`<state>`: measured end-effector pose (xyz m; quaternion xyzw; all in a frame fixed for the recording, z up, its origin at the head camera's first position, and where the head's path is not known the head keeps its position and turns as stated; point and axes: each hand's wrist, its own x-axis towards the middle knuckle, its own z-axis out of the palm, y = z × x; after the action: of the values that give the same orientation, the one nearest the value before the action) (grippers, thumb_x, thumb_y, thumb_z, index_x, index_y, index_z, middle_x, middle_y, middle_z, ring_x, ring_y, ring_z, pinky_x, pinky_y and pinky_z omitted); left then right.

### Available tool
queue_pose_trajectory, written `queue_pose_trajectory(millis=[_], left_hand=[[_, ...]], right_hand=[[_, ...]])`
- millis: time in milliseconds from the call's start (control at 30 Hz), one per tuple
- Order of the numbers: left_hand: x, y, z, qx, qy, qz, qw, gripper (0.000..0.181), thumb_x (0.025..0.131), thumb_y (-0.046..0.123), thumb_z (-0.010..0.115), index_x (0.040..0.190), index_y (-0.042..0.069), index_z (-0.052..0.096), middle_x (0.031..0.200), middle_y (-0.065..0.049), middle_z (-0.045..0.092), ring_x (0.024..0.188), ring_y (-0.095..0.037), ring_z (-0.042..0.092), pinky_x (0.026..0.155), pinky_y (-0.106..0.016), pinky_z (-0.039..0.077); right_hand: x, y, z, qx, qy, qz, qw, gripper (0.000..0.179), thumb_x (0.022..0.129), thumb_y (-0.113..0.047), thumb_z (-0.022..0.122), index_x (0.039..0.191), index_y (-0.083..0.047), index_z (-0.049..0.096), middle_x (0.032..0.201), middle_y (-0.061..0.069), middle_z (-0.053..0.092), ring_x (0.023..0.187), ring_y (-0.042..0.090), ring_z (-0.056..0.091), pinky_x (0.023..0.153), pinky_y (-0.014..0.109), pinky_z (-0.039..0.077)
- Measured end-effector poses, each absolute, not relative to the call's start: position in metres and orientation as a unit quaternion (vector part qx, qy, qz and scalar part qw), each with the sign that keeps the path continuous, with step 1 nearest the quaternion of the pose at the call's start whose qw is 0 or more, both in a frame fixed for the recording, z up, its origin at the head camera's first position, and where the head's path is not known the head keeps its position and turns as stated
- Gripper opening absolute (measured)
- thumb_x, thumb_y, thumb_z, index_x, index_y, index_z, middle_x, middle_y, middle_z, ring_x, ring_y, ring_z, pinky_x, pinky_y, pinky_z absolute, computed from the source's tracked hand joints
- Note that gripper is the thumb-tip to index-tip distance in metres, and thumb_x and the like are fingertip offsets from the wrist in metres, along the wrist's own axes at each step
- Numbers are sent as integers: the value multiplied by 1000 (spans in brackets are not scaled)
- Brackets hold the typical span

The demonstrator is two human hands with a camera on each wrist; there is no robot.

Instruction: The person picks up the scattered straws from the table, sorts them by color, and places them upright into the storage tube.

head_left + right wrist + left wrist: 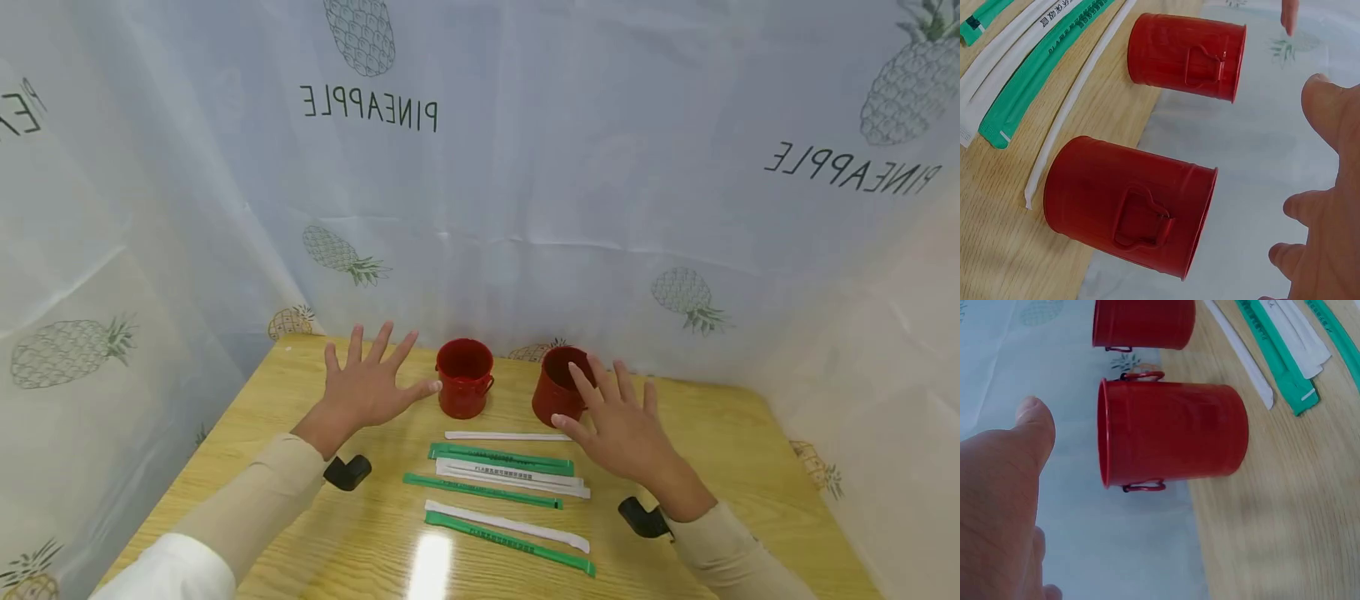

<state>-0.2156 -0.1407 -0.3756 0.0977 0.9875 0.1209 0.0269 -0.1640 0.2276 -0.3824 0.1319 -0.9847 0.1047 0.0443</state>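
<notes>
Two red metal buckets with small side handles stand upright on the wooden table: the left bucket point(462, 392) and the right bucket point(557, 393). My left hand point(367, 385) is spread wide beside the left bucket, its thumb close to the rim and nothing in its grasp. With fingers spread, my right hand point(622, 425) hovers by the right bucket and covers part of it in the head view. In front of the buckets lie several paper-wrapped straws, among them a green straw packet point(501, 458), a white straw packet point(510, 475) and a thin white straw point(506, 436).
Nearer the front edge lie another green straw packet point(510, 543) and a white one point(506, 525). A white curtain point(525, 167) with pineapple prints hangs behind and beside the table point(720, 467). Each wrist carries a small black camera point(347, 472).
</notes>
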Motion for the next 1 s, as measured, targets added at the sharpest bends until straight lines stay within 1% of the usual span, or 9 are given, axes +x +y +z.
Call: queue_pose_trajectory(millis=[233, 500, 700, 833, 1000], left_hand=[[-216, -140, -374, 104, 987, 123, 21, 96, 92, 84, 43, 168, 32, 17, 177, -14, 5, 159, -56, -5, 118, -84, -5], [-217, -143, -378, 115, 985, 128, 17, 97, 91, 82, 49, 168, 31, 18, 177, -16, 6, 158, -60, -2, 120, -82, 1], [-219, -140, -383, 119, 985, 124, 18, 99, 90, 84, 47, 168, 32, 17, 177, -14, 4, 158, -58, -5, 120, -82, -2], [-220, -137, -385, 122, 985, 123, 14, 99, 89, 85, 47, 168, 32, 18, 177, -15, 6, 158, -58, -4, 120, -82, -2], [-219, -133, -387, 129, 984, 120, 14, 98, 90, 84, 48, 168, 32, 19, 177, -15, 7, 158, -58, -2, 120, -82, -2]], right_hand=[[-161, 226, -381, 138, -983, 113, 43, 83, 99, -63, 56, 165, -18, 31, 174, 16, 21, 159, 55, 9, 117, 85, 2], [-158, 222, -390, 155, -980, 116, 48, 83, 99, -62, 58, 165, -19, 32, 175, 14, 20, 160, 53, 8, 117, 86, 2], [-154, 220, -396, 159, -979, 117, 40, 84, 98, -63, 58, 166, -22, 29, 176, 12, 17, 162, 49, 3, 118, 85, 0], [-150, 218, -398, 161, -978, 129, 34, 84, 98, -63, 58, 166, -24, 28, 177, 10, 16, 162, 48, 1, 118, 84, -3], [-145, 216, -401, 167, -977, 131, 36, 83, 98, -63, 57, 166, -24, 30, 176, 10, 17, 161, 49, 6, 118, 84, -1]])
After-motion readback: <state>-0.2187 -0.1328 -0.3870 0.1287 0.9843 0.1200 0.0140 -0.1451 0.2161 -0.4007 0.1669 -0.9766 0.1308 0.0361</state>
